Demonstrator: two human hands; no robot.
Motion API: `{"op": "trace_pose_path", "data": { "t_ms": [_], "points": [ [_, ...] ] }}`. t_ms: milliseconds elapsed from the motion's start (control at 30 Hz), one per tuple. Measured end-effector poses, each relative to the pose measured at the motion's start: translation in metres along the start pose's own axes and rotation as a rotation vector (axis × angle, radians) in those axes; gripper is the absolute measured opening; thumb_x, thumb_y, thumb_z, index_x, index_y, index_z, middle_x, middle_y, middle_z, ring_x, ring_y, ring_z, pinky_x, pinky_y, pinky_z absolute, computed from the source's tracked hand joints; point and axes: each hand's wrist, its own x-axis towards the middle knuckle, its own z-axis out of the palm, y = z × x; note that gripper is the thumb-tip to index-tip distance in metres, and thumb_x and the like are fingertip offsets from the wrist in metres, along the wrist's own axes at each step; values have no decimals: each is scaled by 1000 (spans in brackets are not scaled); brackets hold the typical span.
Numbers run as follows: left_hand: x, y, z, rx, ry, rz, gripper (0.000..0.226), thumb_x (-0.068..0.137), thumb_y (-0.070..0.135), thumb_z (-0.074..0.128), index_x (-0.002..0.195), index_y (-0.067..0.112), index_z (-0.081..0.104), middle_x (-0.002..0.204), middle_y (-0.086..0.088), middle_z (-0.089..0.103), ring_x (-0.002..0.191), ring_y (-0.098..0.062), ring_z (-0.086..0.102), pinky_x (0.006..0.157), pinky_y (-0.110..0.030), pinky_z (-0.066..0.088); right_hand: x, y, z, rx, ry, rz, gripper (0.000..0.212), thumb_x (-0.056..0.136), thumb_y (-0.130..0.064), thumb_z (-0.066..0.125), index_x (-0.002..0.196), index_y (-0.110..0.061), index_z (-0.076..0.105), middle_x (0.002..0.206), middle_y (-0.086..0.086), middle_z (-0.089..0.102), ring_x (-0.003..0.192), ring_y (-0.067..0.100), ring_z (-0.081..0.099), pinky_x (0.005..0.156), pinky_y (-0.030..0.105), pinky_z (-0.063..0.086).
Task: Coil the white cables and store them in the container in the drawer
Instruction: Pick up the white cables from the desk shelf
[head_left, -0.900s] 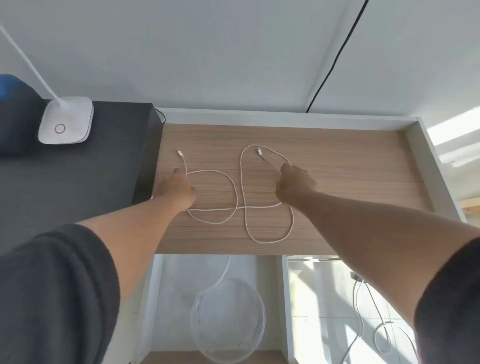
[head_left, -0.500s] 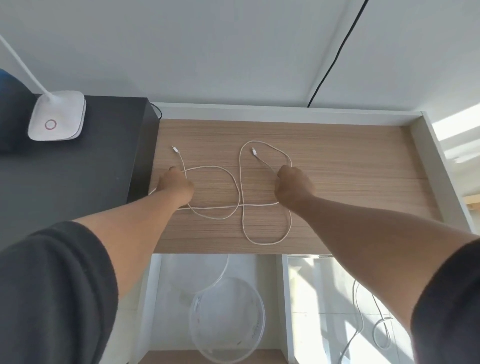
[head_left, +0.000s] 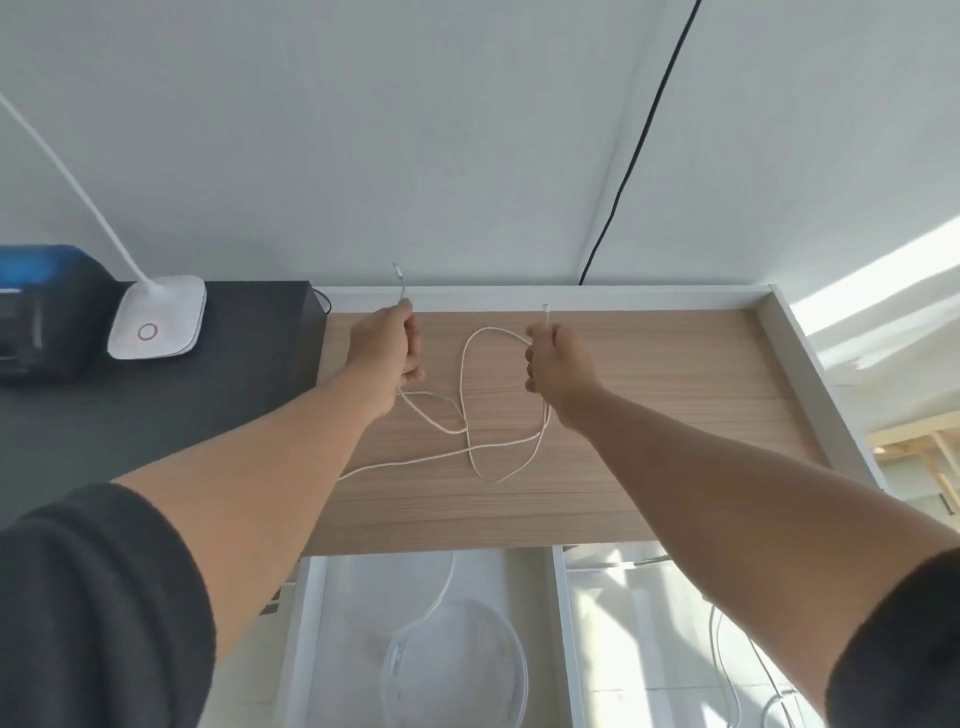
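Head view shows the thin white cable (head_left: 470, 447) uncoiled, sprawled in crossing loops on the wooden desktop (head_left: 675, 395), so coiling has barely begun. At six o'clock, the clear round plastic container (head_left: 457, 670) waits in the open white drawer (head_left: 306, 623). Left hand (head_left: 387, 345) and right hand (head_left: 558, 364) each pinch one cable end, fingers curled, plugs pointing toward twelve o'clock.

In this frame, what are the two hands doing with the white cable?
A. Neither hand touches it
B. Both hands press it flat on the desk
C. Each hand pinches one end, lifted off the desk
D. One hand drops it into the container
C: the left hand and right hand each pinch a cable end, with the white cable hanging in loops to the desk.
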Motion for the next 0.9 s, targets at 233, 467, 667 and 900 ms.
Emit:
{"op": "trace_pose_path", "data": {
  "t_ms": [233, 467, 667, 900],
  "points": [
    [-54, 32, 51, 79, -264, 62, 25, 104, 24, 39, 85, 13, 50, 87, -13, 80, 84, -26, 77, 77, -38, 60, -26, -77, -13, 483, -64, 38, 24, 103, -10, 34, 92, -10, 55, 59, -1, 37, 45, 13, 29, 46, 27, 30],
    [-112, 50, 92, 87, -339, 222, 26, 105, 32, 39, 96, 11, 53, 66, -4, 58, 44, -12, 48, 47, -28, 44, -53, -137, -45, 665, -48, -62, 21, 105, -12, 40, 98, -6, 60, 64, 2, 46, 53, 17, 38, 50, 29, 39],
    [-145, 71, 96, 77, -419, 302, 25, 104, 30, 46, 93, 9, 54, 58, 6, 35, 45, -11, 27, 43, -23, 24, -71, -176, -72, 789, -46, -127, 25, 108, -18, 42, 98, -7, 62, 62, -1, 54, 48, 14, 44, 47, 26, 44],
    [-187, 105, 97, 62, -500, 405, 31, 101, 36, 54, 92, 8, 59, 54, 8, 46, 46, -13, 32, 43, -24, 29, -98, -229, -93, 906, -43, -177, 14, 104, -25, 43, 97, -20, 55, 59, -8, 37, 46, 12, 22, 38, 22, 20]
  ]
}}
